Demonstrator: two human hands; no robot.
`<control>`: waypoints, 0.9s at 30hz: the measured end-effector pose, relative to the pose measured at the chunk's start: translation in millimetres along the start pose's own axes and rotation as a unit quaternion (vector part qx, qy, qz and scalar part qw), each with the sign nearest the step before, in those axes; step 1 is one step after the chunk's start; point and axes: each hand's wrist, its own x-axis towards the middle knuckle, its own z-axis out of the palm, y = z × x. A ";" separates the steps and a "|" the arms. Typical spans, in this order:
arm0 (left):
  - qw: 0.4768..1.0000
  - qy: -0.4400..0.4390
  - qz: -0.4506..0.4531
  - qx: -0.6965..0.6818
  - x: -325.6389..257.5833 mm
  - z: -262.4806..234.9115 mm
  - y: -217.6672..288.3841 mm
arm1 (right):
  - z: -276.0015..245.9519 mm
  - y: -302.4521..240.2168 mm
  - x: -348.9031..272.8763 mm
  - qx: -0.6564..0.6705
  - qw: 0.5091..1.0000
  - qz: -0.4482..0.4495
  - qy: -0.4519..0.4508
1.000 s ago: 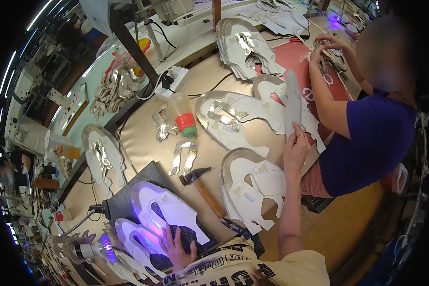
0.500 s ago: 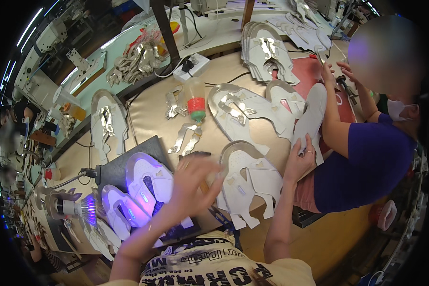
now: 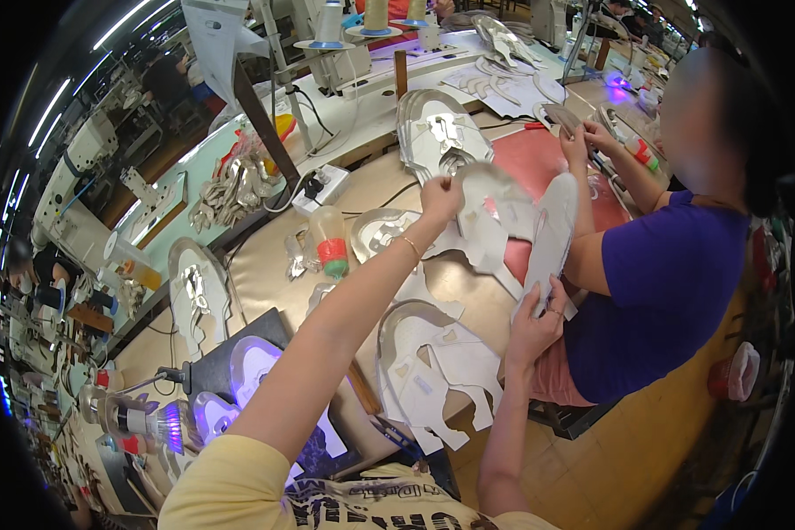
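My left hand (image 3: 442,199) reaches far forward, its fingers closed at the left edge of a white and grey shoe upper (image 3: 495,199), which is blurred by motion. My right hand (image 3: 539,320) grips the lower end of a long white sole-shaped piece (image 3: 554,231), held tilted up off the table. Between my forearms lies another flat shoe upper (image 3: 406,397) with cut-out openings. Beyond my left forearm, an upper with a silver piece (image 3: 384,234) is partly covered. Close to my left hand stands a pile of uppers (image 3: 435,124) topped with a silver piece.
A lamp (image 3: 172,427) casts violet light on uppers (image 3: 254,362) on a dark board. A bottle with a red band (image 3: 330,237) stands near a white power socket box (image 3: 322,190). At right a co-worker in a purple shirt (image 3: 671,283) handles a piece over a red mat (image 3: 526,155).
My left hand has moved from above the near upper forward and right to the far upper, which has shifted. My right hand still holds the white piece. The view has turned somewhat.
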 end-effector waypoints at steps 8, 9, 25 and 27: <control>0.820 0.257 0.473 -0.196 -80.5 -94.3 153.1 | 7.7 -6.9 3.2 -0.002 0.968 0.027 -0.251; 0.773 0.266 0.540 -0.201 -105.0 -110.2 162.6 | 9.2 -13.9 -0.4 -0.066 0.956 -0.037 -0.282; 0.903 0.132 0.403 -0.072 -564.1 -357.6 70.0 | 9.3 -263.9 -223.7 0.156 0.740 -0.273 -0.595; 0.902 0.155 0.379 -0.137 -606.1 -374.6 64.1 | 12.0 -279.1 -240.4 0.158 0.718 -0.224 -0.640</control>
